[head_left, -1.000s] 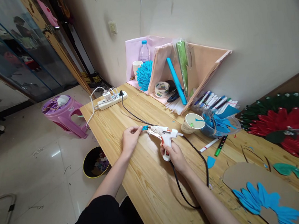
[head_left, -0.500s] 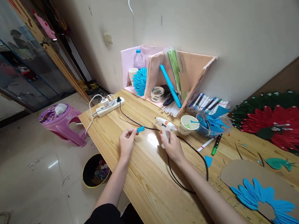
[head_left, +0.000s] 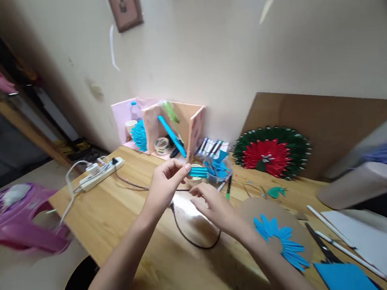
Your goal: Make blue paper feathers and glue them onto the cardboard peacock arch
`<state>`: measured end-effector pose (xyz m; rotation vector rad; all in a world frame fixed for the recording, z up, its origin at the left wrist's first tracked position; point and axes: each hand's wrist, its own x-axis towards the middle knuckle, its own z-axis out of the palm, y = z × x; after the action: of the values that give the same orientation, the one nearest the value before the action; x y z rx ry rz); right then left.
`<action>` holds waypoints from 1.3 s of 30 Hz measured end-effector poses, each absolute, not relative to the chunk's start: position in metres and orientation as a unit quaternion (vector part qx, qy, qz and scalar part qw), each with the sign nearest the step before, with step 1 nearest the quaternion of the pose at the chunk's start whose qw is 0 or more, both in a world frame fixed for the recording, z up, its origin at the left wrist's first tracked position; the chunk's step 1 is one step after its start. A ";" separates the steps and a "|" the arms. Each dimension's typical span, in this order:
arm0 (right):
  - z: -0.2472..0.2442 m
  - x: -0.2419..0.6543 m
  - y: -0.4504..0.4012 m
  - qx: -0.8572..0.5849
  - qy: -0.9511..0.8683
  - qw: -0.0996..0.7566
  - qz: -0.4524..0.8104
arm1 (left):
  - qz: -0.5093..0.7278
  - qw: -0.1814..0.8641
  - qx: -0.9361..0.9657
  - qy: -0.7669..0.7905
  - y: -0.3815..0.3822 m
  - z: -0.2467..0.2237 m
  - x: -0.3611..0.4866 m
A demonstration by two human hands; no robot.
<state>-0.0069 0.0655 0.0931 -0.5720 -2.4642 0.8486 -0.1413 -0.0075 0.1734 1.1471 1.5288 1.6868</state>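
Note:
My left hand [head_left: 166, 183] pinches a small folded blue paper piece [head_left: 198, 172] between thumb and fingertips, above the wooden table. Just below it is my right hand [head_left: 213, 206], its curved fingers apart and nothing visible in them. A black cord [head_left: 196, 246] loops on the tabletop beneath both hands. The hot glue gun does not show clearly; my hands cover part of that area. Behind the blue piece, a paper cup [head_left: 196, 180] is partly hidden. Beside it stands a clear tub of blue paper scraps [head_left: 220, 174].
A cardboard disc [head_left: 248, 210] bearing blue petals [head_left: 284, 238] lies at right, near scissors [head_left: 322, 244] and a blue sheet [head_left: 344, 276]. A red and green paper flower [head_left: 268, 152] leans at the back. A power strip [head_left: 102, 175] sits at left, with a pink stool [head_left: 25, 221] beyond.
My right hand has let go of the glue gun and moved close to my left hand. The blue paper piece is raised higher. The view has turned right.

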 end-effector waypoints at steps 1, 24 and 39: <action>0.109 0.019 0.069 -0.217 -0.887 0.261 0.312 | 0.626 0.306 0.446 0.563 0.003 0.178 -0.131; 0.171 0.173 0.089 -0.299 -0.795 0.517 0.102 | 0.549 0.468 0.534 0.442 0.082 0.174 -0.012; 0.170 0.172 0.091 -0.311 -0.803 0.499 0.095 | 0.546 0.458 0.534 0.456 0.082 0.174 -0.009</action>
<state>0.1716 0.0910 0.1697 -0.7517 -1.9428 0.2307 -0.0090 0.0823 0.1740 1.3165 1.1225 1.3443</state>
